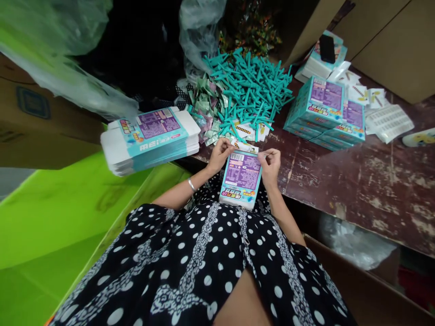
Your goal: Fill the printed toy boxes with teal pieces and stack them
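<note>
A teal carton with a purple label (241, 180) stands tilted against my lap at the table's edge. My left hand (220, 154) is closed on its top left corner, fingers pinching the flap. My right hand (270, 164) is closed on the top right corner, pinching the other side of the flap. Small printed cards (245, 146) stick out just above the carton's open top. Beyond my hands lies a heap of teal plastic sticks (249, 88) and folded green packets (204, 106).
A stack of flat unfolded cartons (151, 138) rests on the left by a green sheet (50, 213). Several filled cartons (324, 113) are stacked on the worn wooden table (367, 176). White sheets (387, 122), a black phone (326, 48) and cardboard boxes sit behind.
</note>
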A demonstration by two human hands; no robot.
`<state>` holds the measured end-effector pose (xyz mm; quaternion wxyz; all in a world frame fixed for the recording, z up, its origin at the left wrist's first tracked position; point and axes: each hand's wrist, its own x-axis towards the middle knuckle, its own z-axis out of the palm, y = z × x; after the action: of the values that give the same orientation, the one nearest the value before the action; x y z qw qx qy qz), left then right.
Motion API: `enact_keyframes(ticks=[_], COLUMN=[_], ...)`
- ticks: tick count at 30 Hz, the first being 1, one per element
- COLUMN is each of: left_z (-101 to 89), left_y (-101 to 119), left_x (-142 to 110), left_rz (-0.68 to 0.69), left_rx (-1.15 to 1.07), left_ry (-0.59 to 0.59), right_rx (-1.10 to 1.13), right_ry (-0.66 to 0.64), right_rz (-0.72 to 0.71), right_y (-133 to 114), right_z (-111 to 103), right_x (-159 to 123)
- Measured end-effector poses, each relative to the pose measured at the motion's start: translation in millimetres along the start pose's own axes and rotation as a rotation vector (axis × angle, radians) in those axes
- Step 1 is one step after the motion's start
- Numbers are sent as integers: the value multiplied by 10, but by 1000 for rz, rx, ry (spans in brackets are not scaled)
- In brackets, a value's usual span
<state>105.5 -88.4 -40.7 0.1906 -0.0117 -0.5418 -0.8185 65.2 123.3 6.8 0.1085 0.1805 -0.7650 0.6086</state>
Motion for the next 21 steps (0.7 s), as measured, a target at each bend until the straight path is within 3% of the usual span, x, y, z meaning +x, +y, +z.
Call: enact_keyframes(ticks=[6, 10, 17, 19, 21], left_z=[-297, -367, -338, -380, -456], left_y=[414, 636, 609, 597, 599], left_x=[73, 26, -79, -95, -114], left_rz=[-201, -179, -143, -101, -41], left_rx=[11, 98, 143, 179, 208], left_ry=[-299, -302, -107, -146, -279], right_rx=[-50, -106, -147, -194, -243], right_ry=[-400, -653, -661, -715, -786], right_rz=[88, 86, 138, 105, 52], right_y=[-393, -624, -722, -730, -733], right_z=[-33, -12, 80, 55, 3], right_x=[182, 337, 416, 406, 380])
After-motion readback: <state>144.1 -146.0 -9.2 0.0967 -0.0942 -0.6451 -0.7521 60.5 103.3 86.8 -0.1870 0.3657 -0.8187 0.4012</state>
